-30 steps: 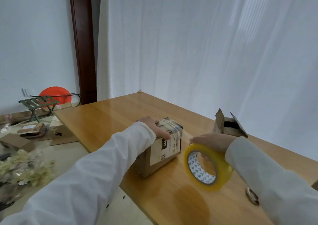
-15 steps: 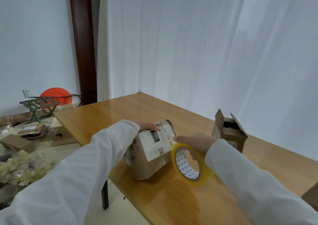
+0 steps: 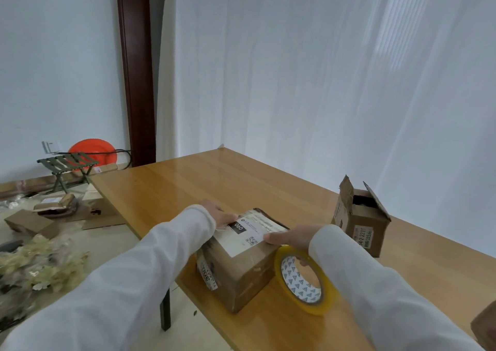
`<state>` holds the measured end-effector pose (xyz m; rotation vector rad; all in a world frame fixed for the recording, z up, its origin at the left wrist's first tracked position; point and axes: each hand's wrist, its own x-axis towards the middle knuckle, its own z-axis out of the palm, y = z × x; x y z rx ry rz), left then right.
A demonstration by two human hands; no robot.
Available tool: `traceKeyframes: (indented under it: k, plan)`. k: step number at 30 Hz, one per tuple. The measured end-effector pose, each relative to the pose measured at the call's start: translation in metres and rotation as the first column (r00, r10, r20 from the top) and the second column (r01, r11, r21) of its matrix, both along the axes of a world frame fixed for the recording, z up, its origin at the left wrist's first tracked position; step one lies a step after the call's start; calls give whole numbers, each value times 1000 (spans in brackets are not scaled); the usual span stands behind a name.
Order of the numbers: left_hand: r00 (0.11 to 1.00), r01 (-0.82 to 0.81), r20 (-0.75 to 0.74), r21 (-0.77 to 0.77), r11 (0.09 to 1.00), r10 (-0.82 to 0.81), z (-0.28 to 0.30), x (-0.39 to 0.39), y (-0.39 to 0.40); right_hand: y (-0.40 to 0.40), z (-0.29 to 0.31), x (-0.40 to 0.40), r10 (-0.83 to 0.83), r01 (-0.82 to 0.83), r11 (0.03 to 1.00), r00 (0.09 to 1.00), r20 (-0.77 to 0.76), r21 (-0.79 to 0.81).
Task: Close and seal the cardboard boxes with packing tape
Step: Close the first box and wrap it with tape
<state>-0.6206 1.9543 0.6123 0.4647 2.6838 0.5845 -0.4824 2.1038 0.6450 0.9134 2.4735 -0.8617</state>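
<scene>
Yellow tape roll (image 3: 304, 281) in right hand (image 3: 292, 236); left hand (image 3: 218, 215) on closed box (image 3: 241, 259).

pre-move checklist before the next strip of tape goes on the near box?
1. Box steadied by left hand on its far top edge: ok.
2. Tape roll in right hand grip: ok.
3. Top flaps down flat: ok.
4. Free tape end stuck to box: cannot tell.
5. Box fully on table: not ok, a corner sits at the near edge.
6. Second box closed: not ok, flaps up.
</scene>
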Motion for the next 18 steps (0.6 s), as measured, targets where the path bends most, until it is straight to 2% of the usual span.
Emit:
traceKeyframes:
  k: [2, 4, 6, 9, 11, 14, 18]
  plan:
    - [988, 50, -146, 8, 999, -49, 6, 3, 9, 0, -4, -2, -6, 6, 1000, 1000, -9, 17]
    - [966, 134, -227, 28, 991, -124, 7, 13, 23, 0, -5, -4, 8, -8, 1000, 1000, -6, 28]
    - [951, 229, -223, 38, 973, -215, -2, 24, 42, 1, -8, -7, 43, -41, 996, 999, -16, 83]
    - [931, 295, -207, -66, 953, -302, -16, 36, 54, 1, -7, -7, 72, -69, 988, 997, -17, 139]
    - [936, 284, -187, -105, 953, -300, -17, 32, 55, 10, -7, -8, 53, -53, 998, 999, -5, 38]
    - [938, 278, -173, -148, 949, -301, -18, 30, 56, 23, 5, 3, 21, 3, 962, 996, 84, -273]
    - [941, 275, -154, -175, 945, -303, -17, 29, 58, 34, 15, 19, -65, 64, 974, 998, 4, -215]
